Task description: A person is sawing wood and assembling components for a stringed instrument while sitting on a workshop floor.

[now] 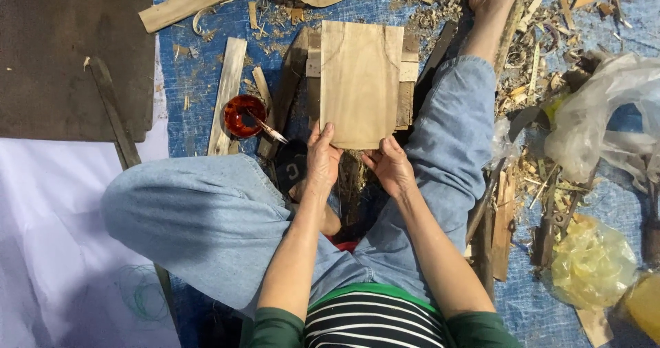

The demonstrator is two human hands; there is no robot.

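Seen from the head camera, a person sits on a blue tarp point(199, 87) littered with wood shavings, legs in pale jeans spread to either side. The left hand point(322, 159) and the right hand point(390, 166) both pinch the near edge of a flat, pale rectangular wooden board point(361, 80), fingers curled round it, thumbs on top. The board lies just beyond the hands, resting on darker wooden slats point(407, 80). A small round bowl of red-brown liquid point(243, 116) with a brush point(269, 131) in it sits near the left; a sideways shove of the board could tip it. Crumpled clear plastic bags point(605, 107) lie far right.
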